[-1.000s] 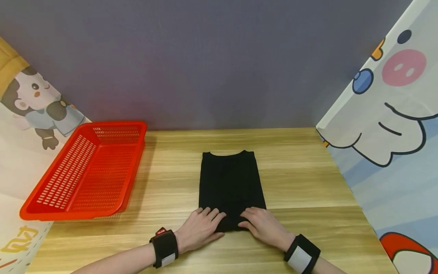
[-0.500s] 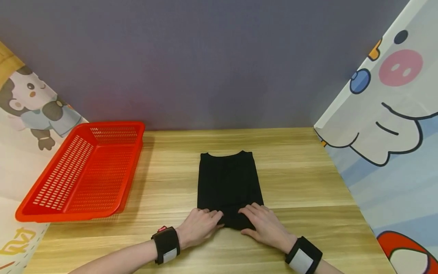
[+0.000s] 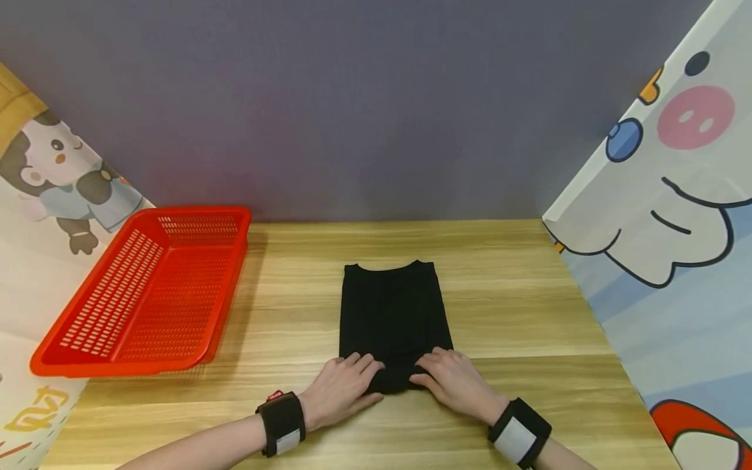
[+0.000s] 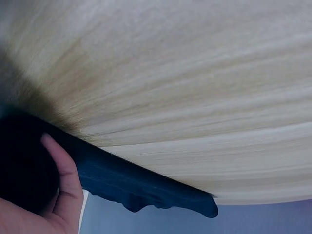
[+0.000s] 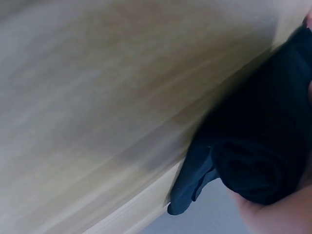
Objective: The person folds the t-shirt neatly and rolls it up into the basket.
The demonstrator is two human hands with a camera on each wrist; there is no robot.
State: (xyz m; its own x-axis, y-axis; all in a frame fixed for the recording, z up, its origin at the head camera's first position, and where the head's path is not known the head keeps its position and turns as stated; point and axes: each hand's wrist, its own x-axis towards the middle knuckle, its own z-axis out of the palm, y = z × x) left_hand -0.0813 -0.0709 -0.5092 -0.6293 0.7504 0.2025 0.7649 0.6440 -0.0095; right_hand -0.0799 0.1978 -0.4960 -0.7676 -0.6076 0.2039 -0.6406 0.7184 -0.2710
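Note:
A black shirt lies on the table, its scooped neckline at the far side and its near edge wound into a thick roll. My left hand grips the left part of this roll, fingers over the top and thumb on the near side. On the right part, my right hand holds the roll in the same way. The left wrist view shows the roll's dark end beside a bent digit. In the right wrist view the spiral end of the roll shows above part of the hand. Some fingertips are hidden.
A red perforated plastic basket stands at the left of the wood-grain table. A grey panel rises behind the table. Printed cartoon panels flank both sides. Each wrist wears a black strap.
The rolled near edge has moved slightly away from me. The left fingers curled in over the roll half a second ago, and now reach forward again. The basket stays in place.

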